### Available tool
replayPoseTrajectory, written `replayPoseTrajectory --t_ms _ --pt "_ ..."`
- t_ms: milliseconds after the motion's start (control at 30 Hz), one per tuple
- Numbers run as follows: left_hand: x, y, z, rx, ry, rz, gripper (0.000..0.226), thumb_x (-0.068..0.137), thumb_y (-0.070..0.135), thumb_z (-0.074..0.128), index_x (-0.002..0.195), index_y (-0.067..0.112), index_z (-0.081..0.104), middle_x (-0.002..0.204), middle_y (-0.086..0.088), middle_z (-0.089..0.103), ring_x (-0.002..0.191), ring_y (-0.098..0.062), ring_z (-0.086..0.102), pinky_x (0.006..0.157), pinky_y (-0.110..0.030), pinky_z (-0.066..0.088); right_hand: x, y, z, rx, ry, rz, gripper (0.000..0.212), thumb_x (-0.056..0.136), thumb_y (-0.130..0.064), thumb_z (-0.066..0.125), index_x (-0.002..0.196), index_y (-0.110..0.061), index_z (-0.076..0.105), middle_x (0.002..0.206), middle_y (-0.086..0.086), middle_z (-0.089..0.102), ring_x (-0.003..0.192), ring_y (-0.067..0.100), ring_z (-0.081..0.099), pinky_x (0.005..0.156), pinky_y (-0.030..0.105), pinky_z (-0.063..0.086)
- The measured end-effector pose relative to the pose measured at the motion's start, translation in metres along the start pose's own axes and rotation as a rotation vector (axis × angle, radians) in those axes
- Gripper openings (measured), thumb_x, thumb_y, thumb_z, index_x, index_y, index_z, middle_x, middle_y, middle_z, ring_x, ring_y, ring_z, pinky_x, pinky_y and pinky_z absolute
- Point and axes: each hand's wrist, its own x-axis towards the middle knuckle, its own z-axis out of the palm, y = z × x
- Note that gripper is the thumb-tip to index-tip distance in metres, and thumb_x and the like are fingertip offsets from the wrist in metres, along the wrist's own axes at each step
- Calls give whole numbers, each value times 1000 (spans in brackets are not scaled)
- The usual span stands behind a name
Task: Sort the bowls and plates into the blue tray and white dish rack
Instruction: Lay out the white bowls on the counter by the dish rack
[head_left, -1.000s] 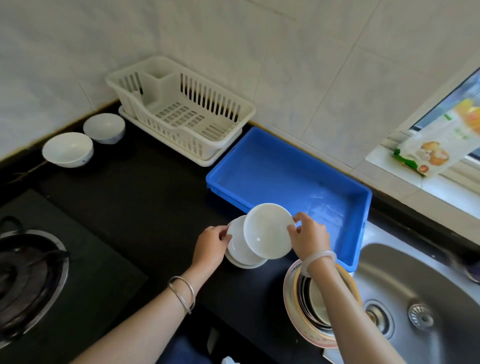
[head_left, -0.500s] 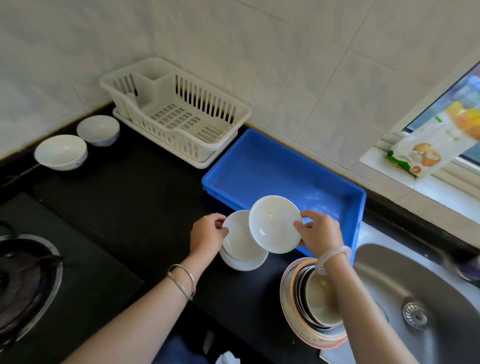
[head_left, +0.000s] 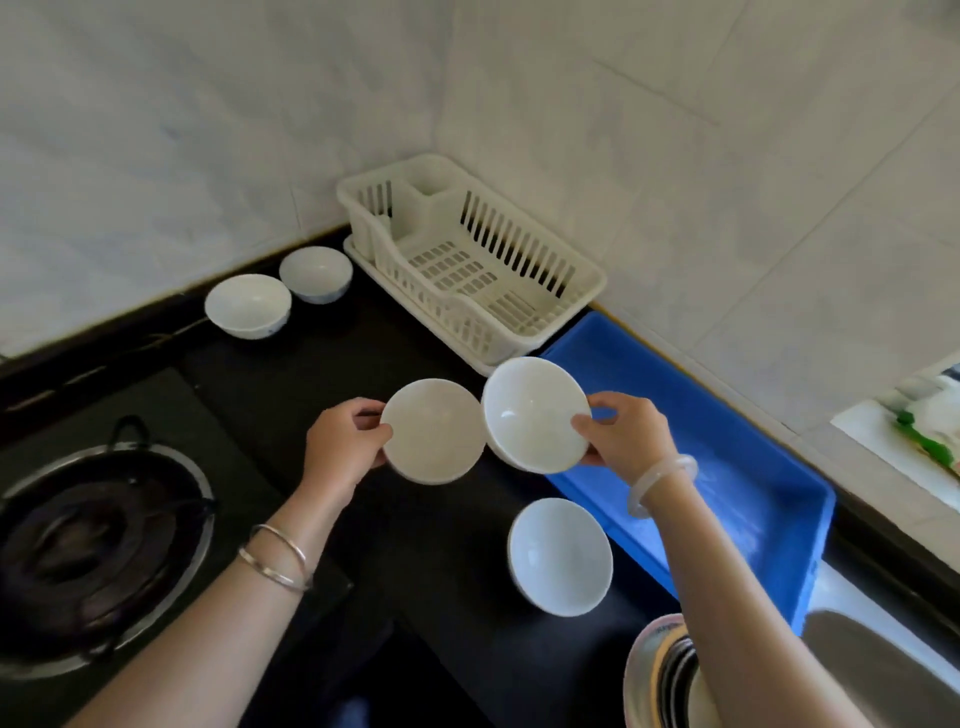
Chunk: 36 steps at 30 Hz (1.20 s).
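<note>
- The left hand (head_left: 345, 441) reaches in from the lower left, forearm slanting upward, with two thin bangles (head_left: 278, 558) on the wrist. Its thumb and curled fingers pinch the left rim of a white bowl (head_left: 434, 431), which is held clear of the black counter (head_left: 441, 623) with its inside facing up.
- The right hand (head_left: 623, 434) comes in from the lower right with a pale bracelet (head_left: 660, 483) at the wrist. Thumb above and fingers beneath grip the right rim of a second bowl (head_left: 535, 413), which is tilted toward the camera.
- Between the two sets of fingertips the bowls' rims meet or nearly meet; I cannot tell which.
- The blue tray (head_left: 753, 493) lies under and beyond the right fingers.
- The white dish rack (head_left: 467, 270) stands beyond both hands' fingertips, against the wall.
- A third bowl (head_left: 561, 556) sits on the counter nearer than the right fingers, just beside the tray.
- A fourth bowl (head_left: 248, 305) and a fifth bowl (head_left: 316, 274) stand well beyond the left fingers.
</note>
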Motion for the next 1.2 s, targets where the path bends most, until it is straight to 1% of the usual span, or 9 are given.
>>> replayPoseTrajectory --t_ms 200,333,433,533,633,800,967,1100,1200 --pt "42 -17 -48 -155 183 -108 29 83 0 59 108 13 62 92 -1 60 83 -16 59 62 -29 52 58 -28 79 0 -146 19 17 83 -7 61 95 -19 64 94 10 66 68 19 68 43 18 53" --pt "75 -26 -66 -260 284 -192 28 84 -1 58 109 10 60 98 -4 59 90 -19 58 67 -31 53 98 -42 129 30 -225 60 31 84 -2 57 113 -11 64 96 9 62 64 18 65 45 22 55" --pt "99 -31 -75 -312 330 -246 27 84 -1 58 109 9 60 103 -7 60 94 -22 59 71 -33 54 125 -51 161 38 -271 106 33 86 -1 55 118 -8 60 96 11 61 66 18 64 46 23 56" --pt "120 -36 -82 -334 377 -289 26 84 0 58 108 10 60 105 -9 60 98 -25 61 72 -34 54 145 -56 190 38 -261 135 32 88 -3 55 119 -7 59 85 5 60 63 18 65 47 22 56" --pt "137 -41 -86 -331 419 -304 25 84 0 58 106 13 60 108 -8 61 99 -25 61 70 -32 54 160 -56 213 18 -235 150 33 88 -5 55 121 -8 57 79 3 61 56 14 64 60 29 59" --pt "151 -47 -89 -335 431 -321 21 84 1 59 96 19 58 110 -7 61 100 -25 61 68 -30 54 173 -54 236 5 -188 140 38 89 -8 55 127 -11 53 95 8 61 55 12 64 63 30 59" --pt "157 -52 -90 -365 432 -349 24 85 1 59 102 17 59 115 -8 61 104 -26 61 70 -31 55 179 -52 245 59 -194 171 39 89 -6 56 128 -9 51 115 15 62 57 11 60 62 28 58" --pt "158 -55 -88 -396 442 -357 28 85 1 58 109 15 59 117 -9 61 105 -26 60 70 -30 54 179 -51 252 154 -198 200 39 88 -5 57 127 -8 52 119 17 60 68 15 61 52 24 55" --pt "157 -56 -88 -417 443 -355 29 85 1 59 110 16 58 120 -8 60 107 -26 60 71 -30 54 180 -50 254 209 -209 242 42 88 -6 58 129 -9 50 122 17 58 84 24 63 57 28 56"
